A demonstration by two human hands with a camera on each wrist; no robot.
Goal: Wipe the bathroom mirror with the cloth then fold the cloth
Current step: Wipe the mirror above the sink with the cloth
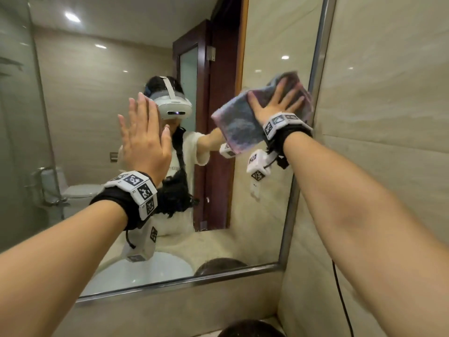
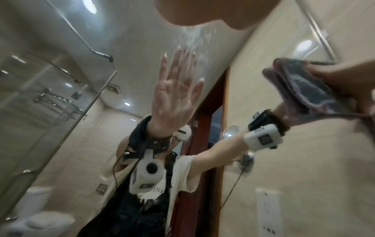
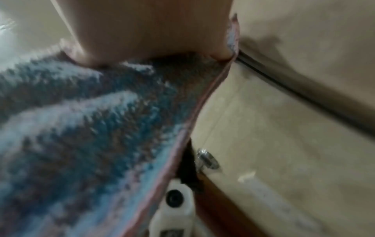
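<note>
The right hand (image 1: 274, 103) — fingers spread flat — presses the blue-and-pink cloth (image 1: 238, 122) against the mirror (image 1: 97, 93), far right, beside its metal frame (image 1: 315, 57). The left hand (image 1: 143, 139) is raised — fingers straight and together, holding nothing — before the glass.

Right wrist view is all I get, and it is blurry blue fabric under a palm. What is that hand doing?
Observer: The right hand presses the cloth flat, fingers spread, against the mirror, close to its right frame.
Visitor: And the other hand?
Observer: The left hand is raised open before the glass, holding nothing.
Visitor: Is the glass clean there?
Observer: No, wet streaks show just above those fingertips.
</note>
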